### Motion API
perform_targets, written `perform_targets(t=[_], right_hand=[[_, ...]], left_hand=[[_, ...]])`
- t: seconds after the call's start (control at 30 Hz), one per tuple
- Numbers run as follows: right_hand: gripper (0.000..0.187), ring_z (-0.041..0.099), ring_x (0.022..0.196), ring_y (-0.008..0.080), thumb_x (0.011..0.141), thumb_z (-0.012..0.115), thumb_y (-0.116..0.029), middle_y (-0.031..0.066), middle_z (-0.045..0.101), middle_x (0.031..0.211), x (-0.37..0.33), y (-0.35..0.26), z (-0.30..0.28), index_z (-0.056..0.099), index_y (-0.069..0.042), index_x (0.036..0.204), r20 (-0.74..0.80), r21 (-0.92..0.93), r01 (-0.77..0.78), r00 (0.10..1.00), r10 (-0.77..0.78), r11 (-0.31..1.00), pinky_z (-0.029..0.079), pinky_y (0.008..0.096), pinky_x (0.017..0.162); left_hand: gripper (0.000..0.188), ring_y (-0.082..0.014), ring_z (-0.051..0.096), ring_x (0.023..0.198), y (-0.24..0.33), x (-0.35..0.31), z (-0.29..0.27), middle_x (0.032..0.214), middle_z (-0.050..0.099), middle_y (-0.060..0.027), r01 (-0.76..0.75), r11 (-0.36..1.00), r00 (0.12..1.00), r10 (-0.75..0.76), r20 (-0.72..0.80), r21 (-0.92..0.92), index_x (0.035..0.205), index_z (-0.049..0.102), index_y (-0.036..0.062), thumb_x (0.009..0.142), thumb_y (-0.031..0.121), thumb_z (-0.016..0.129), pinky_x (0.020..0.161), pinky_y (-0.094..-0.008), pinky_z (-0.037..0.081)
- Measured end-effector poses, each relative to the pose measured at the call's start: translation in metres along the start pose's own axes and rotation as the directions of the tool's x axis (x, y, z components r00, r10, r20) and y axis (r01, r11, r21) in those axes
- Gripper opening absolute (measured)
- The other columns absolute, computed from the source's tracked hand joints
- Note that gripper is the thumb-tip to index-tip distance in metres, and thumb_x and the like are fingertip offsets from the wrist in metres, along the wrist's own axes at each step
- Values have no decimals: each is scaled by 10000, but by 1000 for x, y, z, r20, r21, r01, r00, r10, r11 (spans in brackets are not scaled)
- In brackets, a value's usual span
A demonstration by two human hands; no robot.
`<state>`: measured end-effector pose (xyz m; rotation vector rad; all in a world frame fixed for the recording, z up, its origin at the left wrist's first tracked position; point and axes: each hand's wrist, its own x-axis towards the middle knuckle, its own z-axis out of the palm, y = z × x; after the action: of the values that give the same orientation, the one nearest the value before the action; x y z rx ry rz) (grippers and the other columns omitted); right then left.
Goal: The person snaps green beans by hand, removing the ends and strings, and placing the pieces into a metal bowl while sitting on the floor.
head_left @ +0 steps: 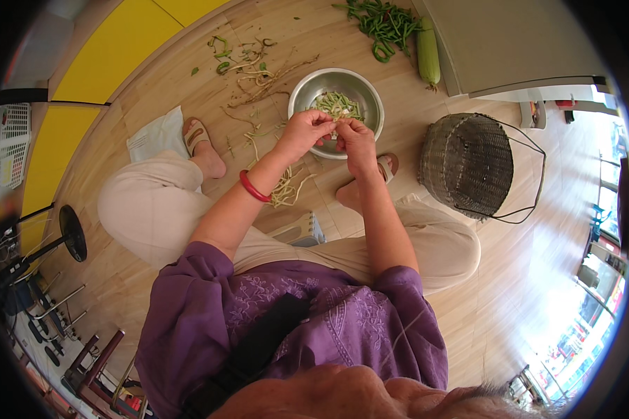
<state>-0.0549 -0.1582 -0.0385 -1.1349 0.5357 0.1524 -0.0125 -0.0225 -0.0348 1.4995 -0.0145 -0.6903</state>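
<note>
Both my hands meet over the near part of a round metal bowl (300,87), fingertips pinched together. My left hand (306,133), with a red bangle (254,186) on its forearm, touches my right hand (356,143). Whatever small thing lies between the fingers is hidden by them. Inside the bowl are short pale green bean pieces (339,103), with some whitish bits among them. Long pale beans (284,193) lie loose on the floor between my feet, partly behind my left forearm.
Brown stalks and trimmings (262,84) are scattered left of the bowl. Beyond it lie long dark green pods (384,26) and a pale green gourd (428,56), beside a grey cabinet (517,42). A woven basket (444,164) rests right. A white bag (154,135) is by my left foot.
</note>
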Motion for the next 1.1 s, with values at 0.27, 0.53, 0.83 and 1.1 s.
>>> perform_targets(t=[0.27, 0.53, 0.83, 1.1], right_hand=[[120, 421, 533, 47, 802, 540, -105, -14, 526, 621, -3, 2, 6, 602, -20, 744, -44, -337, 100, 992, -121, 936, 337, 207, 471], [95, 370, 507, 66, 802, 524, -121, -33, 438, 599, 0, 5, -4, 546, -31, 784, 28, 117, -75, 997, 72, 990, 329, 223, 474], [35, 370, 528, 76, 814, 498, -86, -22, 419, 626, 7, 6, -16, 498, -59, 792, 117, 265, -58, 993, 27, 963, 348, 235, 505], [37, 535, 689, 121, 835, 478, -69, 27, 555, 773, -4, -9, -2, 515, -63, 835, 75, 376, -43, 997, 16, 925, 452, 255, 616]], left_hand=[[102, -98, 561, 570, -2, 1, 0, 735, 608, -57, 83, 985, 996, -79, -37, 149, 855, 585, -11, 817, 82, 565, 477, -219, 449], [112, -124, 581, 595, -12, 6, -21, 815, 627, -100, 192, 922, 981, -176, 79, -335, 852, 557, 18, 828, 95, 480, 445, -221, 440], [92, -149, 600, 717, -6, 5, -38, 899, 643, -113, 90, 846, 994, -111, -8, -526, 821, 531, 60, 839, 108, 454, 585, -255, 466], [105, -154, 590, 759, -11, 4, -36, 916, 638, -106, 64, 933, 994, -93, -65, -354, 883, 534, 53, 853, 126, 466, 656, -293, 471]])
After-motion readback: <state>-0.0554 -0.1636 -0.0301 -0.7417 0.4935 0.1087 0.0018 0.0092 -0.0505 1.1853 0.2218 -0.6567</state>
